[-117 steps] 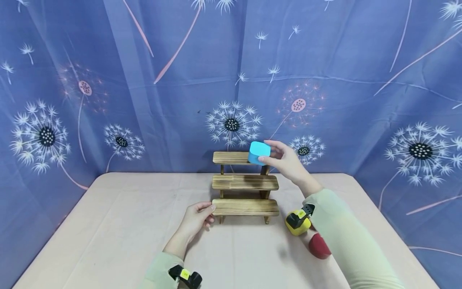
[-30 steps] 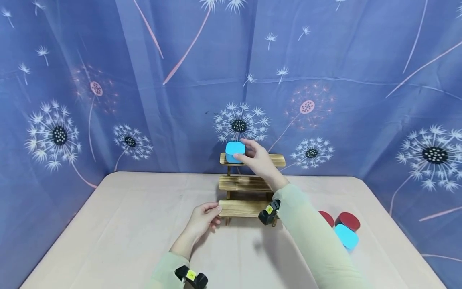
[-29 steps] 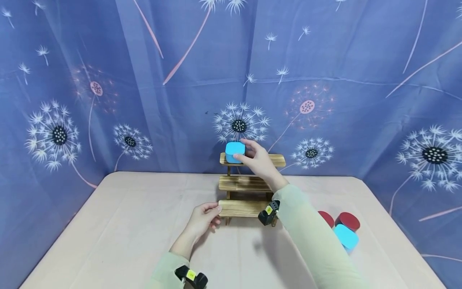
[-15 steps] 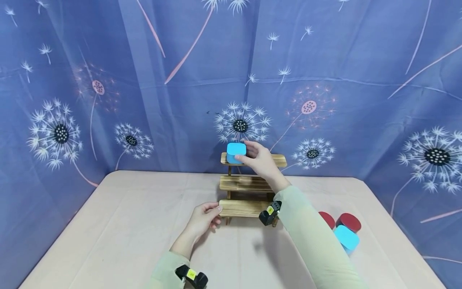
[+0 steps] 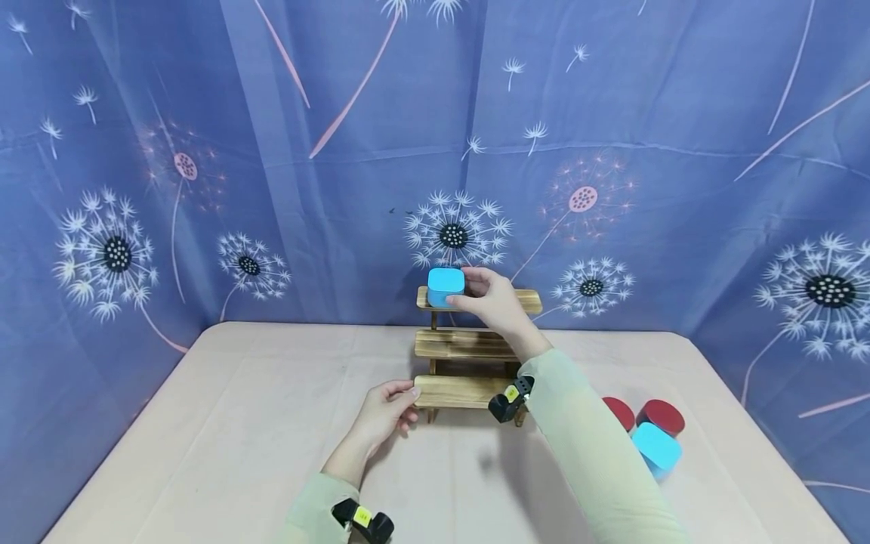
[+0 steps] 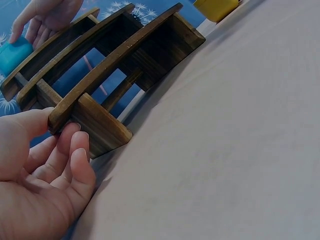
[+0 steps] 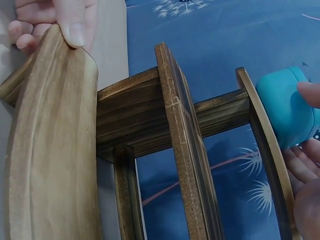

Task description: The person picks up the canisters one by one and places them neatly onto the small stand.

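Head view, right hand: the right hand [image 5: 495, 304], at frame centre, pinches the rounded turquoise block [image 5: 445, 286] between thumb and fingers; the block sits on the left end of the top step of the three-step dark wooden stand [image 5: 469, 344].
Head view, left hand: the left hand [image 5: 382, 413], just below centre, holds the left end of the stand's lowest step, thumb on top.
Head view, lower right: two red round pieces [image 5: 659, 415] and a second turquoise block [image 5: 656, 448] lie together on the beige tablecloth [image 5: 224, 431].
Left wrist view: the left hand [image 6: 42, 177], lower left, has its thumb against the plank end and curled fingers beneath; a yellow object [image 6: 216, 8] shows at the top edge.
Right wrist view: the turquoise block [image 7: 286, 106], at right, rests against the top plank; the right hand's fingers [image 7: 310, 92] touch it, though the full grip is probably cut off by the frame.
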`<state>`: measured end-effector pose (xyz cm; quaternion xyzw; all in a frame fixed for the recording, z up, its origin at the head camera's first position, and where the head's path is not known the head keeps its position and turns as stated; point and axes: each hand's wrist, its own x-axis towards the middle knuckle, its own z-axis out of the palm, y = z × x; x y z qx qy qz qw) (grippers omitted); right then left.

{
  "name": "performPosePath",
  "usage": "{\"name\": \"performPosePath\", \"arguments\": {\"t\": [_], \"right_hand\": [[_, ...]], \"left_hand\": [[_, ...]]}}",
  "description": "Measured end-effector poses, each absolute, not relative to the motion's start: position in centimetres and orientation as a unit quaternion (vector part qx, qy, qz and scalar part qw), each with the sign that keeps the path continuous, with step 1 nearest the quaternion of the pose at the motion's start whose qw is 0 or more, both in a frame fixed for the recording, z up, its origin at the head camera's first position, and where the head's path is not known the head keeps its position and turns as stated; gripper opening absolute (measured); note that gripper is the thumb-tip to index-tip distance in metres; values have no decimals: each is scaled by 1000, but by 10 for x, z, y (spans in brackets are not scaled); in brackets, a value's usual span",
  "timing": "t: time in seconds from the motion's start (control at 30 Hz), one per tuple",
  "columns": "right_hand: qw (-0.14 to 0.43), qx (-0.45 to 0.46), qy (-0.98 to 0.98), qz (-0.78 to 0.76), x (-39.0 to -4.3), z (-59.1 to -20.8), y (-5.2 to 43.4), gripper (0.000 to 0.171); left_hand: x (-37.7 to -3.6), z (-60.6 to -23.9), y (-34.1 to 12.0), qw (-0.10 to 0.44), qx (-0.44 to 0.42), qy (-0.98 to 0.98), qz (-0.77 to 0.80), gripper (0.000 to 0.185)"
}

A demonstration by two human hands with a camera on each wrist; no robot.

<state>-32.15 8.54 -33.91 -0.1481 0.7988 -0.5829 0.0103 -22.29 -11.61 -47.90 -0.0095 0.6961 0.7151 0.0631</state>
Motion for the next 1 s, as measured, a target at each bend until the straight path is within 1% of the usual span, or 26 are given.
{"name": "performPosePath", "arguments": {"t": [0.3, 0.57, 0.8, 1.0], "right_hand": [[12, -170, 797, -579, -325, -340, 87, 66], [2, -186, 796, -576, -324, -340, 85, 64], [3, -172, 806, -567, -322, -339, 84, 60], [0, -172, 815, -553, -322, -342, 84, 62]], "left_hand": [[-225, -481, -116, 62, -8, 695, 716, 35], [-226, -481, -116, 63, -6, 691, 720, 36], [-226, -481, -116, 64, -10, 694, 717, 36], [-225, -482, -116, 62, -11, 696, 716, 35]]}}
